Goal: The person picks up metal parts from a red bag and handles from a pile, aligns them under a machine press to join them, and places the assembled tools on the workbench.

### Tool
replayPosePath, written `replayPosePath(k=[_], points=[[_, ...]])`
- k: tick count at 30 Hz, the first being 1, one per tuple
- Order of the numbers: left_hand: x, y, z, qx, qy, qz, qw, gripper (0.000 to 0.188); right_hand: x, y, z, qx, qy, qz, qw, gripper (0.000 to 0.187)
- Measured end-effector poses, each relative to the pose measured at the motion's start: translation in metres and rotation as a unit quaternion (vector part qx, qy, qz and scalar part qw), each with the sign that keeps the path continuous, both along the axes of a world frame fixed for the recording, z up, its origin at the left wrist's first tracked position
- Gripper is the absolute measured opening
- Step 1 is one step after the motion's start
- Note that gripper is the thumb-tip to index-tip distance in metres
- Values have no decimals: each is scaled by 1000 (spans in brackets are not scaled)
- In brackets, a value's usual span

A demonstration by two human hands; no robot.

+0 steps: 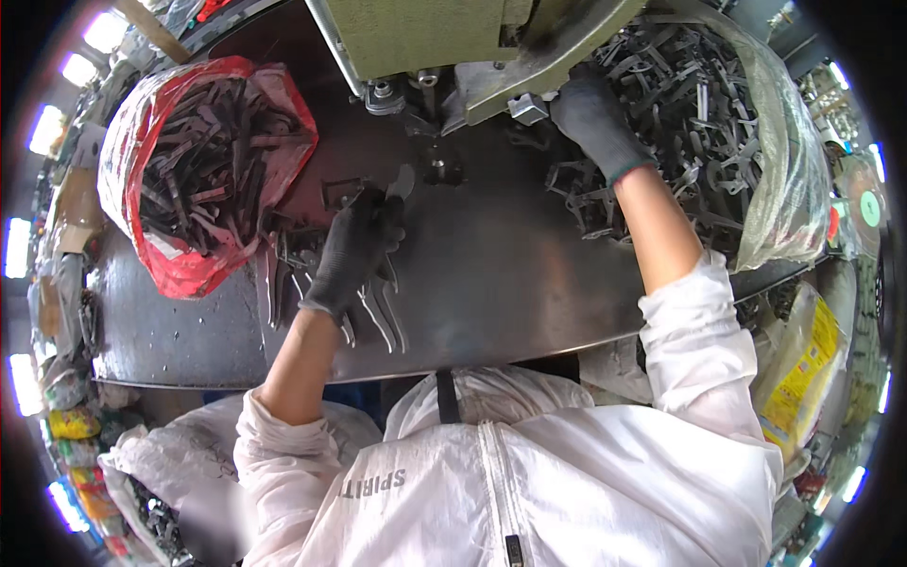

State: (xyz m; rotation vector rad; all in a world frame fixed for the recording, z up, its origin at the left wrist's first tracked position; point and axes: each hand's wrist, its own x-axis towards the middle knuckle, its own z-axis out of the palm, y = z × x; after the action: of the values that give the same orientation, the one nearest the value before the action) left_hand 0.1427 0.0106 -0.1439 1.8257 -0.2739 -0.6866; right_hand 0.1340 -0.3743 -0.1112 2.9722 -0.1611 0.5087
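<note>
Clenched in my left hand is a flat metal blade blank, just above the tabletop below the press. It looks stiff, thin and probably slick, so I pinch its broad end. My right hand rests on the loose pile; whether it grasps anything I cannot tell.

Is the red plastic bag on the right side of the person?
No, the red bag of dark metal strips lies to the left, beside the gloved left hand.

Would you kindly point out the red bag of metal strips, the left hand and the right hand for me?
red bag (128, 142), head view, on its red plastic wall.
left hand (357, 248), head view, on the back of the black glove.
right hand (593, 118), head view, on the back of the glove.
</note>
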Motion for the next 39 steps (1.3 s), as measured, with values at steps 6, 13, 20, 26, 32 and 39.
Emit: replayPosePath(k=[6,13,20,26,32,39], points=[[5,-13,19,-37,-114,-41,992,48,-48,105,24,748,41,-26,662,28],[21,-30,13,-47,-34,-66,996,52,-61,141,13,828,-13,5,561,27],[31,-29,-1,-55,-100,-64,991,43,-51,147,-4,742,8,62,668,28],[45,-40,-14,30,-146,-127,981,33,-42,145,-44,609,5,148,779,29],[62,3,26,190,-365,-46,910,30,-44,152,-37,749,70,11,659,37],[158,146,-7,497,-438,82,744,34,-45,159,-37,766,46,23,640,37]])
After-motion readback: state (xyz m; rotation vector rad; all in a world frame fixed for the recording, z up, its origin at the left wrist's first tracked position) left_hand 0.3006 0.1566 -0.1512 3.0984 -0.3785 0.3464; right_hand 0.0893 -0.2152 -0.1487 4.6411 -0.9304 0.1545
